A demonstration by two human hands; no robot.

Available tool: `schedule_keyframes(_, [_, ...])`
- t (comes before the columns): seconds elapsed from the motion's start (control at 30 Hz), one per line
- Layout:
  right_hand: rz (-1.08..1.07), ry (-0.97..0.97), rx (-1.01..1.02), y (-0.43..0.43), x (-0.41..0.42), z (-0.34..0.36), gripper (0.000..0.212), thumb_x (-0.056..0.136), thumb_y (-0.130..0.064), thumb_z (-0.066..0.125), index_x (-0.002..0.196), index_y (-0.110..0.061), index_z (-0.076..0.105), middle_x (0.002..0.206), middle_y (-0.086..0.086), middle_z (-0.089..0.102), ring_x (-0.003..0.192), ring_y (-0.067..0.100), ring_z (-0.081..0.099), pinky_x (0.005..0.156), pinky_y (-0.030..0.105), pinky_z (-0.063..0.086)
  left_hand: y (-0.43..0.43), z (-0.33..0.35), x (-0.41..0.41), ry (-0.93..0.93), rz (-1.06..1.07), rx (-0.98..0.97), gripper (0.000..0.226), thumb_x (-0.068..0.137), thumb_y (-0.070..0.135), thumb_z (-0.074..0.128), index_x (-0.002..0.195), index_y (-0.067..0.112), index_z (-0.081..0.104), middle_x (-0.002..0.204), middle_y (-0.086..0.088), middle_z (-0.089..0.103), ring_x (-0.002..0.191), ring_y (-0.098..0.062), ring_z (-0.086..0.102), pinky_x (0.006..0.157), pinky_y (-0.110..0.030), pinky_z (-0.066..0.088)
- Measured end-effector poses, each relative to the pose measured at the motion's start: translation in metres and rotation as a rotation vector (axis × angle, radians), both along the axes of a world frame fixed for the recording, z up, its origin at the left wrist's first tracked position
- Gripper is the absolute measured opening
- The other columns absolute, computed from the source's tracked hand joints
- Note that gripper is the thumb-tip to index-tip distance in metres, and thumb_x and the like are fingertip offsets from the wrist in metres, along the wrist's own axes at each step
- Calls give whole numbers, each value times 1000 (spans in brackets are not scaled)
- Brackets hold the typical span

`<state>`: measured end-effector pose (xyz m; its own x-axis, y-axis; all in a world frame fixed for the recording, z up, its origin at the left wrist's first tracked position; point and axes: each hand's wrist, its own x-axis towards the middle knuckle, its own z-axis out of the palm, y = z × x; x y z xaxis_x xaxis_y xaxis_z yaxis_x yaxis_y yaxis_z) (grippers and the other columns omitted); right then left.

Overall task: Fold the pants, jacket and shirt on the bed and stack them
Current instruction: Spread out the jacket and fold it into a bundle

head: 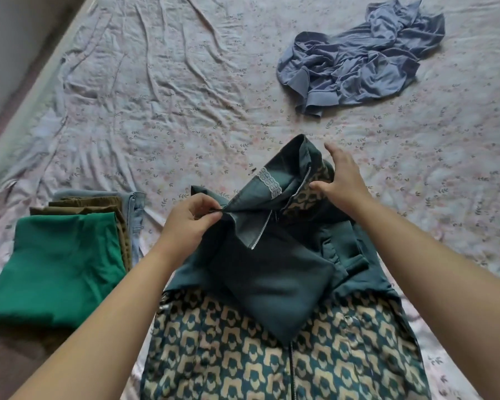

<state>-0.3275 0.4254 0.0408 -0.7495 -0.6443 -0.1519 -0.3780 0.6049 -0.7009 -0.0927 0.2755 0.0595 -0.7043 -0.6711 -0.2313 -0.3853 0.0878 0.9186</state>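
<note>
A dark green zip jacket (274,272) with a green-and-tan patterned lining lies in front of me on the bed, one sleeve folded across its chest. My left hand (189,223) pinches the left edge of its collar. My right hand (341,183) rests on the collar's right side, thumb on the patterned lining and fingers spread. At the near left sits a stack of folded clothes (64,267): bright green on top, olive beneath, light denim at the bottom. A crumpled blue-grey shirt (358,62) lies at the far right.
The bed is covered by a wrinkled pale floral sheet (171,96). The bed's left edge (26,90) runs diagonally along a wall. Open sheet lies between the jacket and the crumpled shirt.
</note>
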Motion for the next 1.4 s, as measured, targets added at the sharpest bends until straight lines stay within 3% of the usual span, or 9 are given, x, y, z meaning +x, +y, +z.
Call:
schedule_keyframes(0.2, [102, -106, -35, -10, -18, 8, 72, 79, -12, 70, 140, -14, 32, 142, 11, 42, 132, 23, 37, 108, 35, 31, -2, 2, 18, -56, -22, -42, 27, 82, -4, 61, 73, 21, 60, 68, 24, 61, 73, -1, 53, 81, -33, 42])
schedule_keyframes(0.37, [202, -303, 117, -29, -23, 0, 74, 82, -27, 67, 142, -16, 26, 144, 11, 38, 113, 21, 48, 76, 21, 42, -1, 1, 19, -92, -10, -8, 31, 81, -3, 62, 68, 25, 63, 69, 22, 62, 77, -9, 55, 87, -35, 43])
schedule_keyframes(0.53, [230, -340, 216, -46, -33, -29, 73, 84, -34, 64, 143, -14, 25, 145, 14, 36, 129, 29, 41, 102, 39, 36, -7, -6, 13, -75, 28, 44, 14, 74, 14, 67, 68, 27, 64, 73, 18, 63, 82, -10, 56, 91, -43, 44])
schedule_keyframes(0.7, [236, -386, 280, -65, -44, -57, 65, 85, -40, 60, 138, -12, 34, 134, 14, 50, 117, 27, 51, 97, 38, 40, -21, -20, 8, -49, 55, 81, 13, 68, 26, 64, 77, 17, 64, 86, -4, 63, 84, -27, 54, 90, -51, 44])
schedule_keyframes(0.87, [340, -428, 404, -78, -51, -71, 67, 86, -49, 53, 139, -12, 35, 140, 14, 44, 126, 28, 43, 102, 36, 33, -30, -35, 4, -15, 111, 141, 5, 70, 19, 61, 74, 21, 63, 82, -1, 61, 86, -18, 56, 87, -38, 45])
schedule_keyframes(1.07, [292, -590, 380, -84, -59, -67, 108, 39, -74, 70, 129, -19, 46, 127, 9, 51, 113, 28, 53, 99, 47, 43, -35, -43, 4, -15, 158, 194, 7, 73, 14, 63, 75, 20, 62, 81, 0, 61, 85, -17, 55, 85, -31, 44])
schedule_keyframes(1.13, [231, -669, 277, -81, -64, -63, 89, 45, -63, 75, 116, -13, 55, 107, 7, 60, 93, 23, 62, 85, 41, 53, -35, -44, 1, -12, 192, 183, 15, 81, 1, 63, 78, 16, 60, 80, -1, 60, 83, -14, 55, 83, -28, 44])
schedule_keyframes(1.27, [80, -763, -18, -64, -69, -34, 14, 75, -23, 72, 82, -14, 65, 68, -2, 70, 61, 13, 66, 56, 23, 55, -30, -37, -8, 1, 236, 151, 22, 85, -6, 55, 77, 15, 57, 76, 1, 58, 68, 0, 54, 67, -9, 42])
schedule_keyframes(1.4, [76, -605, -212, -33, -58, 8, 10, 81, -1, 64, 80, -10, 61, 61, -8, 67, 56, 3, 62, 52, 15, 49, -23, -28, -12, 12, 259, 122, 23, 85, -4, 57, 78, 18, 57, 78, 1, 59, 72, -3, 55, 70, -11, 44])
